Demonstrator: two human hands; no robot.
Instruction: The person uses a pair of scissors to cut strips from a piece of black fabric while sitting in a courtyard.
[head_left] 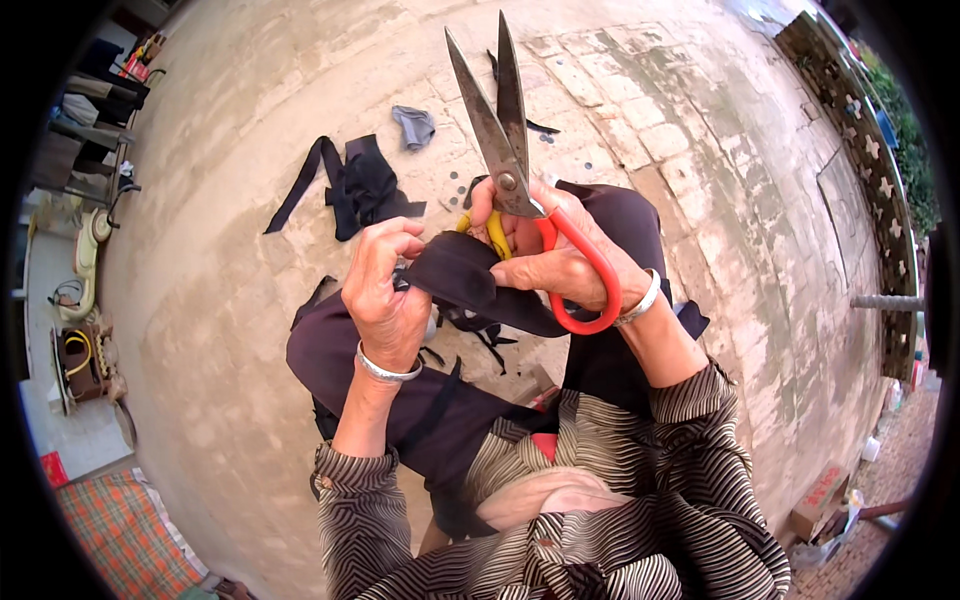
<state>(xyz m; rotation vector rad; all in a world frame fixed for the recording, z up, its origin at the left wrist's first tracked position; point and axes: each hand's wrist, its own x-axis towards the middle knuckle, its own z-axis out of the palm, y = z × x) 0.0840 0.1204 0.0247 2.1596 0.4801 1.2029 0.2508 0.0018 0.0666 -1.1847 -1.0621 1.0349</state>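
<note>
My left hand (380,300) is closed, its thumb and fingers pinching one end of a dark cloth band (452,268). In my right hand (570,270) is a large pair of scissors (507,150), with one handle red and the other yellow. The blades stand a little apart and point up, away from the band. My right thumb presses on the band's other end, so the cloth stretches between both hands above my lap. More dark cloth (350,365) drapes over my knees. A silvery bracelet sits on each wrist.
Cut dark cloth pieces (370,185), a grey scrap (413,127) and several small round discs lie on the paved ground. Further left are a clothes-laden rack (90,110) and a checked cloth (130,535). A low wall (860,130) runs along the right; a cardboard box (820,502) stands at lower right.
</note>
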